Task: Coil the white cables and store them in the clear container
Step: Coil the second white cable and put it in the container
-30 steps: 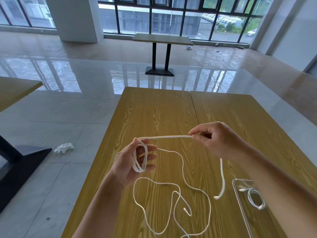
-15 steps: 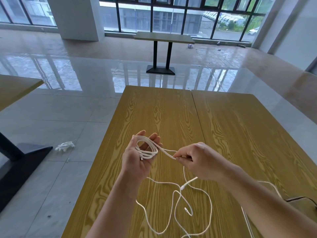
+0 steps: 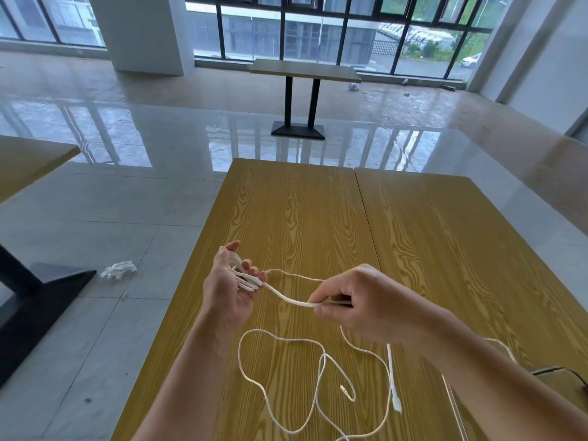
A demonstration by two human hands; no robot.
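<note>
Head view looks down on a yellow wood-grain bench (image 3: 318,218), two tops butted together with a dark seam running away from the viewer. Around it lies a glossy grey tiled floor (image 3: 111,224) that mirrors the tall dark-framed windows (image 3: 318,30); a second table on a black pedestal (image 3: 304,70) stands well apart near the glass, a white pillar (image 3: 140,30) rises to the left, and a crumpled white bundle (image 3: 119,270) sits on the tiles beside a black table foot (image 3: 38,300). The left hand (image 3: 227,294) is held palm-in with fingers loosely spread, several loops of the white cable (image 3: 286,297) wound across them. From those loops a flat, soft-looking strand runs to the right hand (image 3: 366,305), whose thumb and forefinger are pinched closed on it. Below the hands the rest of the thin cord sprawls in slack curves on the bench, crossing itself, with a small plug end (image 3: 345,389) lying free and a thicker connector end (image 3: 396,405) hanging under the right wrist. The right forearm covers most of the clear container (image 3: 453,405), only a thin transparent edge showing near the lower right, next to a dark cord (image 3: 553,370).
</note>
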